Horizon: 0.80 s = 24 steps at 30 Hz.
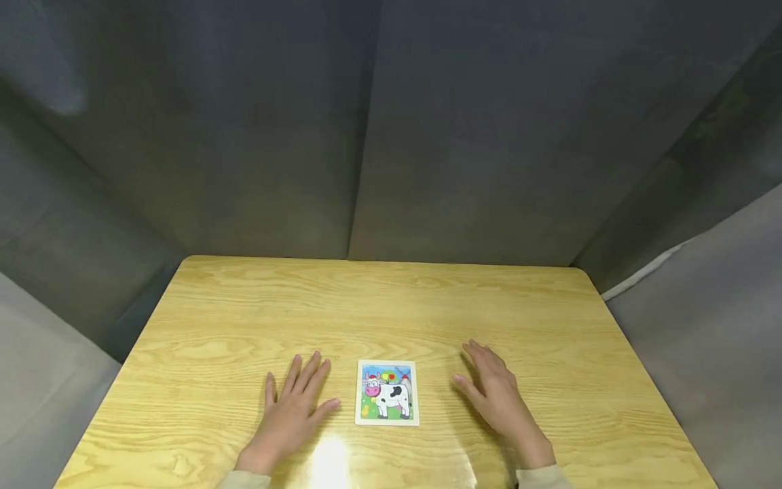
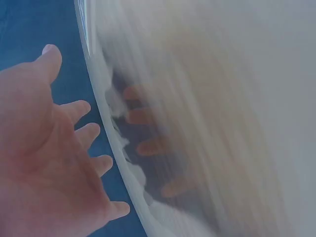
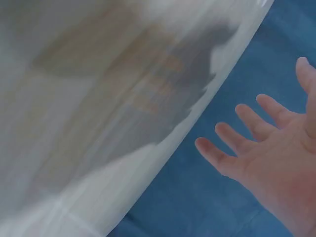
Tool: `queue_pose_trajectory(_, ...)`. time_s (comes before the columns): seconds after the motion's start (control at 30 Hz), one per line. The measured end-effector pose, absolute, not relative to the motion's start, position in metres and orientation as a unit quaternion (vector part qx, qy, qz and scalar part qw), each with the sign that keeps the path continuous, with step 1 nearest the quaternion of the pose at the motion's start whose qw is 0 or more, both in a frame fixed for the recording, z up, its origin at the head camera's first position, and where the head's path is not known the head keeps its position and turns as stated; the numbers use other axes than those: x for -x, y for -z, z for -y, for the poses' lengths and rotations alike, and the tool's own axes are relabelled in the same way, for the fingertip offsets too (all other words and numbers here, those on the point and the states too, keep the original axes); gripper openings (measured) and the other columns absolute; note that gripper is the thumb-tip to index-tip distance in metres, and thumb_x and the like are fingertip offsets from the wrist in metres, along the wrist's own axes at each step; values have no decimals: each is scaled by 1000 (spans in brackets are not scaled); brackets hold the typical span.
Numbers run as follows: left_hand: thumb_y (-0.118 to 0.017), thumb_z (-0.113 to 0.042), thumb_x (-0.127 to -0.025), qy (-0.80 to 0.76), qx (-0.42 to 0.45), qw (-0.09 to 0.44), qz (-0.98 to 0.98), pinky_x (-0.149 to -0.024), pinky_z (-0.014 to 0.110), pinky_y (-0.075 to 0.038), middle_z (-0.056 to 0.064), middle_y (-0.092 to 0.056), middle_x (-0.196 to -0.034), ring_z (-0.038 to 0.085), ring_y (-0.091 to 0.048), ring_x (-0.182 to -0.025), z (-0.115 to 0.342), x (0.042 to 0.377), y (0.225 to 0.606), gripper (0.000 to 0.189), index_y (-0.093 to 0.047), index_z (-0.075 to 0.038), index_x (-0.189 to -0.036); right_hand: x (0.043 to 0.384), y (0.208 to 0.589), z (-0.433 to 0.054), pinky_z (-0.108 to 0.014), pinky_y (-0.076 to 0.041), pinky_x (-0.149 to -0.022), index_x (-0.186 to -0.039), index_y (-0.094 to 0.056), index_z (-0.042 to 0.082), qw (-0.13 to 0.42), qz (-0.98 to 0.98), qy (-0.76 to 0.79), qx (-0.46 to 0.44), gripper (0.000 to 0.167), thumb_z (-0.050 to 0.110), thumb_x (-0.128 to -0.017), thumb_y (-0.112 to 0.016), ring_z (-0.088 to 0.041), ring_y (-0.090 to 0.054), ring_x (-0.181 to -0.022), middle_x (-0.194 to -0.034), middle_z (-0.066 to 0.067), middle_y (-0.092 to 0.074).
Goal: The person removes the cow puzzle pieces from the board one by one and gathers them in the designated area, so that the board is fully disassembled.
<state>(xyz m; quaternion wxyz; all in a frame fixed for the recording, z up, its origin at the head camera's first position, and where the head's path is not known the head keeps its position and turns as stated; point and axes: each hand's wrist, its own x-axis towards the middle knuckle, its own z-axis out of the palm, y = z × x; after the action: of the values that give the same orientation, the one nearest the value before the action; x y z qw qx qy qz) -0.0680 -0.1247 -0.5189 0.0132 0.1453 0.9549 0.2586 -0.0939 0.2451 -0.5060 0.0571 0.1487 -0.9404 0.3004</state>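
A small square cow picture puzzle (image 1: 387, 393) with a pale border lies flat on the wooden table (image 1: 379, 305). To its left is my left hand (image 1: 288, 420), palm down with fingers spread, apart from the puzzle. On the other side, my right hand (image 1: 497, 397) has its fingers extended and thumb held away, with a shadow beneath it. Neither hand holds anything. In the left wrist view the bare palm of the left hand (image 2: 54, 143) and its spread fingers show beside the table's edge. The right wrist view likewise shows the right hand (image 3: 271, 148) with fingers apart.
Grey curtains (image 1: 275, 136) hang behind the table and along both sides. Bright glare (image 1: 330, 462) lies on the tabletop near the front. The glossy surface (image 2: 222, 123) mirrors the fingers in both wrist views, with blue cloth (image 3: 197, 187) beyond its edge.
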Motion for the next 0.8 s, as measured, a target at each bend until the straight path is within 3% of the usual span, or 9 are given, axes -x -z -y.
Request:
queue_pose_trajectory(0.13,-53,-45,-98,-252,-166,26,-953,-105,75,2,9,-21,-161,39,-10,-148,110,67,521,67,-33,-12,-153,101,503,-224,-68,-36,-96,-140,-48,0,66,935,-306,-166,55,24,-94,-67,-41,-43,-128,-140,-19,-51)
queue_pose_trajectory(0.33,-57,-46,-96,-259,-185,35,-947,-106,75,1,8,-24,-160,39,-12,-147,96,68,523,69,-35,-11,-152,110,498,-191,-50,-45,-99,-130,-58,0,36,927,-339,-155,44,16,-91,-72,-31,-54,-118,-126,-14,-62)
queue_pose_trajectory(0.47,-60,-43,-95,-268,-192,36,-943,-106,74,1,9,-25,-160,38,-12,-147,89,71,523,71,-36,-9,-151,115,501,-164,-44,-51,-89,-123,-61,-1,10,915,-369,-164,38,8,-88,-73,-28,-60,-106,-117,-12,-65)
queue_pose_trajectory(0.63,-63,-43,-92,-255,-194,32,-947,-106,74,0,9,-25,-160,37,-13,-147,85,73,526,74,-36,-9,-151,122,506,-135,-38,-54,-77,-117,-61,-2,-18,902,-394,-173,33,0,-86,-73,-25,-63,-92,-108,-13,-66)
queue_pose_trajectory(0.8,-67,-44,-89,-244,-194,28,-950,-106,74,-1,7,-25,-160,37,-14,-147,82,74,528,78,-36,-10,-151,127,509,-118,-34,-55,-76,-113,-62,-3,-33,897,-408,-169,29,-3,-85,-72,-20,-61,-87,-103,-13,-66)
